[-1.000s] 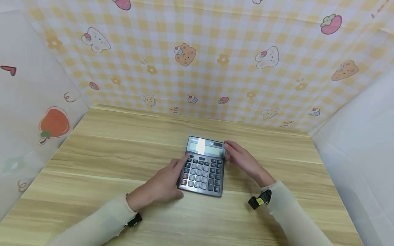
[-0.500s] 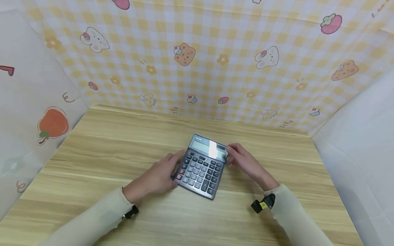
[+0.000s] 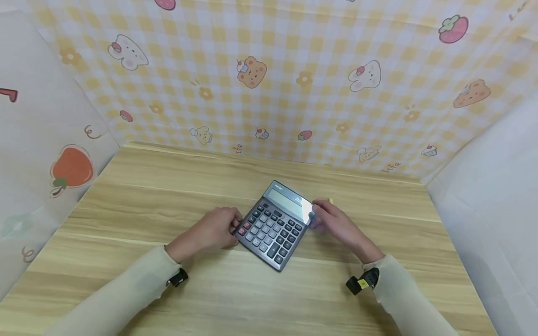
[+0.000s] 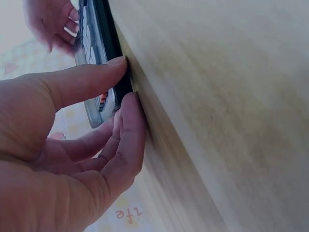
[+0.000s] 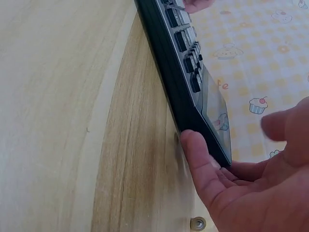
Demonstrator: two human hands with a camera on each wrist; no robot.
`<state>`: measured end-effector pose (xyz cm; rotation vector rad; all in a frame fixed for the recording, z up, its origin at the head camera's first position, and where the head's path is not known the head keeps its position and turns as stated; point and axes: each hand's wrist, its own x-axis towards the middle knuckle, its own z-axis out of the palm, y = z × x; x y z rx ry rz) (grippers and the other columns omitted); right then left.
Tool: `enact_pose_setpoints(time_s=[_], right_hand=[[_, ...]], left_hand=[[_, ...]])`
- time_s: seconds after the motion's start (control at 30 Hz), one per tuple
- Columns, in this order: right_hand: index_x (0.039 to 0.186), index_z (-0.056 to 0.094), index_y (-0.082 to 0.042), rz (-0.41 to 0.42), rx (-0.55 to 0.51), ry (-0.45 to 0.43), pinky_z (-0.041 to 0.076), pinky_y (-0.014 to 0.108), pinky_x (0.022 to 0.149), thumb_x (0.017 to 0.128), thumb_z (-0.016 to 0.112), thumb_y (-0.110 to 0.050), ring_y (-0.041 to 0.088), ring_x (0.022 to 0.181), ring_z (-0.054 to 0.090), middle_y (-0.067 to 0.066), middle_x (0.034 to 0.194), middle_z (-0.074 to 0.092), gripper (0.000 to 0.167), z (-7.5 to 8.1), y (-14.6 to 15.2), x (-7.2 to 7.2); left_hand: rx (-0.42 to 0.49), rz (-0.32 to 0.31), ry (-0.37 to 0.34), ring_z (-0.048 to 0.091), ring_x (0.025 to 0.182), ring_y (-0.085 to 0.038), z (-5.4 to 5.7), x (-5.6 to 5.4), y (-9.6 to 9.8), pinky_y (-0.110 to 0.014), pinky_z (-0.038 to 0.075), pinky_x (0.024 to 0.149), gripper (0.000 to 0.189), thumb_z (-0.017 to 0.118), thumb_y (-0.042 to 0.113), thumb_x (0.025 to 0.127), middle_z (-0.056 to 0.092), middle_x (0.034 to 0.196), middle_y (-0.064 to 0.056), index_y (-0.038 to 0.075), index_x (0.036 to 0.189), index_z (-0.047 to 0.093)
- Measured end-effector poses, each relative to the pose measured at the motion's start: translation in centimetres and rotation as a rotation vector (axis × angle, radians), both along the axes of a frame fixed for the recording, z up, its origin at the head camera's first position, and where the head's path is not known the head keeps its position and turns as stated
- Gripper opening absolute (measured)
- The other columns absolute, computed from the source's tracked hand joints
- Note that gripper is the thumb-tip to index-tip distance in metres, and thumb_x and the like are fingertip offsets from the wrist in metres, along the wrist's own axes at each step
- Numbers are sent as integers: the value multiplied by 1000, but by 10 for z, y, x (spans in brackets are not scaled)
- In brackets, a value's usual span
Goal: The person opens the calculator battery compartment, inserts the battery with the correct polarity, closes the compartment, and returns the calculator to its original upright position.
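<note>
A dark grey calculator (image 3: 271, 228) lies turned at an angle on the wooden table, display toward the back wall, keys facing up. My left hand (image 3: 216, 227) grips its lower left corner. In the left wrist view, the thumb (image 4: 94, 79) is against one edge and the bent fingers (image 4: 128, 137) are round the corner. At the display end, my right hand (image 3: 336, 224) holds the upper right corner. The right wrist view shows one finger (image 5: 195, 147) along the side edge and others behind the corner, with another digit lifted away.
A small yellowish thing (image 3: 330, 200) shows just behind my right hand; the right wrist view shows a small round end (image 5: 198, 224) near that hand. A yellow checked cloth (image 3: 277, 102) hangs behind the wooden table (image 3: 235, 298). White sheets stand at both sides.
The calculator has turned clockwise, its display end swinging right and its lower end left. My left hand has slid left with its corner and curled more; the small yellowish thing has come into view.
</note>
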<state>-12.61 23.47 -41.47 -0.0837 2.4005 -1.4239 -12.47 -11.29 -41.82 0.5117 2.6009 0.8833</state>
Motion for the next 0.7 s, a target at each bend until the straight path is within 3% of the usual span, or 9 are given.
enact_pose_setpoints(time_s=[0.37, 0.7], right_hand=[[148, 52, 14, -7, -66, -18, 58, 50, 103, 117, 48, -13, 34, 106, 76, 26, 122, 73, 41, -4, 2, 1], [139, 56, 13, -55, -80, -29, 61, 39, 96, 116, 48, -8, 25, 102, 75, 25, 121, 72, 32, -6, 1, -2]], left_hand=[[6, -17, -94, 63, 88, -17, 3, -6, -1, -36, 57, 84, 56, 92, -4, 79, 68, 97, -1, -8, 129, 68], [38, -62, -107, 61, 89, -20, 4, -11, -2, -38, 54, 85, 60, 89, -4, 78, 66, 99, -5, -11, 134, 68]])
